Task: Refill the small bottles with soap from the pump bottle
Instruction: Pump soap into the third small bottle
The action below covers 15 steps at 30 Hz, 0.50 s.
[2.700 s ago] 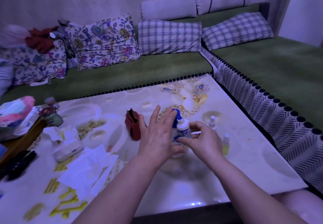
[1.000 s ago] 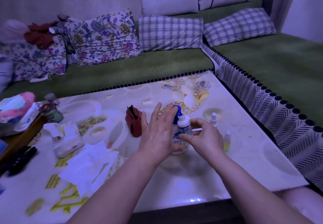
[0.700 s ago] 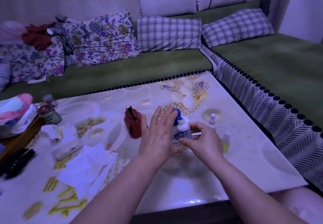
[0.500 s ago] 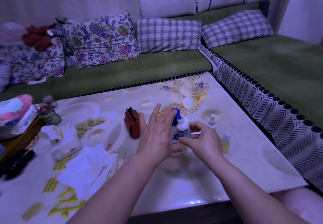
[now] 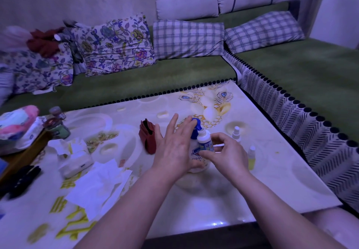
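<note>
1. Smack in the middle of the table (image 5: 242,194) stands the pump bottle (image 5: 195,158), with a white body and a blue pump top.
2. Left hand (image 5: 174,147) is flat, fingers straight and a bit spread. It's laid over the left side of the pump bottle with the fingertips up by the blue top, not curled round anything.
3. Right hand (image 5: 227,156) sits just right of the pump bottle, thumb and fingers pinched on a small white bottle (image 5: 205,141).
4. That small white bottle is held up right against the front of the pump bottle. It's tilted a little, with its top tucked just under the blue spout. Can't tell if any soap is coming out.
5. Right of the pump bottle, two more stand on the table: a spray bottle (image 5: 236,133) further back and a yellow bottle (image 5: 251,156) nearer, just past the right hand.
6. Left of the pump bottle there's a red pouch (image 5: 148,139), and further left some loose tissues (image 5: 97,184).
</note>
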Each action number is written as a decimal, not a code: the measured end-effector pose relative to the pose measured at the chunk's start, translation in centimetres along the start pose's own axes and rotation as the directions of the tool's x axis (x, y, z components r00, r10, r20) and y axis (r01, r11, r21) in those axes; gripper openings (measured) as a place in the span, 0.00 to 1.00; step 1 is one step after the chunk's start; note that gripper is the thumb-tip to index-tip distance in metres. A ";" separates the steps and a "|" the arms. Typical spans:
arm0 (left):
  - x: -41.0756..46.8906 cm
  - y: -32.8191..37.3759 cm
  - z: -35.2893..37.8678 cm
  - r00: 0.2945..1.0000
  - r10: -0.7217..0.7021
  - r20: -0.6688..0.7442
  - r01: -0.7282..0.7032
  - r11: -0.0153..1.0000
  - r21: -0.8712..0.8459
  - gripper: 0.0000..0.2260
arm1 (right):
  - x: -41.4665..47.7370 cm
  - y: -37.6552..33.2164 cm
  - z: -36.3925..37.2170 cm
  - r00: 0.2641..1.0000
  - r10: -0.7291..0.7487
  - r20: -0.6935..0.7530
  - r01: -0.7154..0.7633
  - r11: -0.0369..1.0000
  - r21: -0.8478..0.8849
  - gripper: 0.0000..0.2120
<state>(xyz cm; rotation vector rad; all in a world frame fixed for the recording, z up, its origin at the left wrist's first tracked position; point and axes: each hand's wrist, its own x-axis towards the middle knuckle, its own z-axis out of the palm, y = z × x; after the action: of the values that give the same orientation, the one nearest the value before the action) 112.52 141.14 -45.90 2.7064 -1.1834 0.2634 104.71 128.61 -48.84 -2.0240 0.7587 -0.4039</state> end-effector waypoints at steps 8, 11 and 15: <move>0.0 -0.1 0.1 1.000 0.001 -0.011 -0.001 1.000 -0.012 0.50 | 0.1 -0.1 0.2 1.000 -0.002 0.003 0.002 1.000 -0.006 0.16; 0.0 -0.1 0.1 1.000 0.008 -0.010 -0.008 1.000 0.009 0.49 | 0.2 0.0 0.3 1.000 -0.003 0.000 0.003 1.000 -0.011 0.16; -0.2 0.0 0.4 0.998 0.023 -0.051 -0.022 0.999 0.027 0.47 | 0.1 0.1 0.6 1.000 -0.001 -0.006 0.001 1.000 -0.018 0.16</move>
<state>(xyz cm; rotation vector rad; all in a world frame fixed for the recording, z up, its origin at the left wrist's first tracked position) 112.45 141.22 -46.35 2.6930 -1.2049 0.3515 105.09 128.85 -49.23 -2.0408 0.7682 -0.4055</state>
